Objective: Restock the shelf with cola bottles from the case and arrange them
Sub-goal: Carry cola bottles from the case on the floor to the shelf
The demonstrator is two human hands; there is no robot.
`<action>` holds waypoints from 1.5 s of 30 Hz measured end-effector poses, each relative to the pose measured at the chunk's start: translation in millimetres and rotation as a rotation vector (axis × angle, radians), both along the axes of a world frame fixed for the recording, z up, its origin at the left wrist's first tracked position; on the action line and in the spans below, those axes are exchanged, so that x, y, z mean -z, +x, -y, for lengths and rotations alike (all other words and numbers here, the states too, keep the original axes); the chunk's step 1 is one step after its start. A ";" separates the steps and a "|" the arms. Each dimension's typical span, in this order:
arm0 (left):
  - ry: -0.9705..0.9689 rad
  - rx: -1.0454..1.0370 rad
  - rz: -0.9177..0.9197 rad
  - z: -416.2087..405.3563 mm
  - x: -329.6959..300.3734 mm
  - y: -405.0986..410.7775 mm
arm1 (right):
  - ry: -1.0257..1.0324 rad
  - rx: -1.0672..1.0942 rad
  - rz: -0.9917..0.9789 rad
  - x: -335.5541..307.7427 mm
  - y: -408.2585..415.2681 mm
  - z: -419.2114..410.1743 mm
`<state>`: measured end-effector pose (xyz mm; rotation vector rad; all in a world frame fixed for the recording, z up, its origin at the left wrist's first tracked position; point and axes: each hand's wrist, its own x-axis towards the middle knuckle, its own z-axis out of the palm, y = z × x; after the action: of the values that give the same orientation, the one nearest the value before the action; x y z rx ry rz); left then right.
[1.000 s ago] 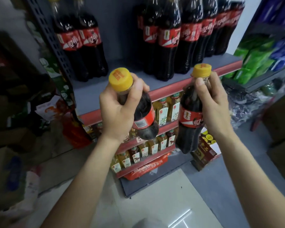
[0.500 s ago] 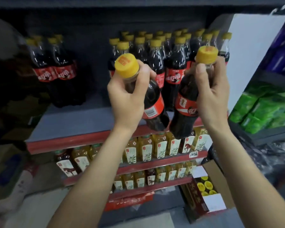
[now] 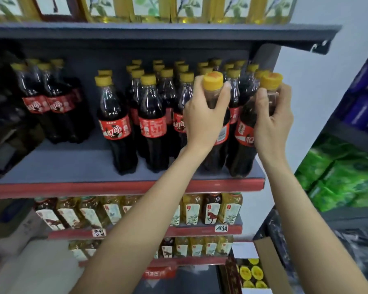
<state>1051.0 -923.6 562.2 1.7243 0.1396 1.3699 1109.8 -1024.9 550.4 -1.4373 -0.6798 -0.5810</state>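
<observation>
My left hand point(image 3: 202, 117) grips the neck of a yellow-capped cola bottle point(image 3: 218, 149), whose base rests on the grey shelf point(image 3: 72, 168) near the front right. My right hand point(image 3: 272, 122) holds a second cola bottle point(image 3: 243, 143) by its neck, standing at the shelf's right front corner. Both bottles are upright, side by side. Behind and to their left stands a block of several cola bottles point(image 3: 151, 122) with red labels. Another small group of cola bottles point(image 3: 49, 98) stands at the far left. The open case point(image 3: 253, 272) with yellow caps showing sits on the floor at the lower right.
The shelf has a red front lip point(image 3: 115, 187). Lower shelves carry tea bottles point(image 3: 210, 209) with pale labels. A shelf board point(image 3: 157, 35) runs close overhead with yellow cartons on it. Green packs point(image 3: 344, 175) fill a neighbouring rack on the right.
Both hands have carried the two bottles up and forward, from in front of the shelf edge to standing on the shelf at its right front. The view has risen towards the shelf.
</observation>
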 end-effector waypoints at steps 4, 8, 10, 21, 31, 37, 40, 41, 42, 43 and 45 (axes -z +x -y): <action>0.006 -0.098 -0.138 2.9 6.3 34.6 | 0.008 -0.002 -0.053 -3.9 28.2 -3.0; -0.040 -0.165 -0.191 5.5 8.6 54.2 | -0.055 0.035 -0.080 5.2 50.3 -12.3; -0.047 -0.167 -0.156 5.3 10.2 59.1 | -0.099 0.089 -0.118 11.3 58.3 -14.2; 0.158 -0.089 -0.183 8.2 31.9 45.1 | -0.211 0.187 0.055 40.3 42.3 -3.6; 0.042 -0.048 -0.050 4.0 35.5 -79.3 | -0.001 0.107 0.449 48.4 -49.9 -21.1; -0.074 -0.304 0.134 -51.0 76.3 -202.6 | 0.041 -0.322 0.325 74.2 -162.5 -89.0; -0.247 -0.440 0.092 -84.0 105.6 -277.7 | -0.065 -0.586 0.121 102.0 -222.3 -128.7; -0.295 -0.475 0.040 -96.1 117.0 -304.7 | -0.129 -0.675 0.046 112.3 -242.2 -142.9; -0.340 -0.506 -0.030 -109.2 130.0 -331.9 | -0.201 -0.755 -0.010 122.5 -261.6 -157.5; -0.376 -0.536 -0.113 -122.6 143.0 -359.0 | -0.276 -0.828 -0.048 132.9 -279.5 -172.8; -0.418 -0.606 -0.307 -149.5 170.3 -414.4 | -0.419 -0.971 -0.096 154.3 -314.2 -204.4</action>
<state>636.6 -774.1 391.9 1.5724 1.1153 1.3445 795.6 -820.5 396.0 -1.2951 -1.3446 0.4079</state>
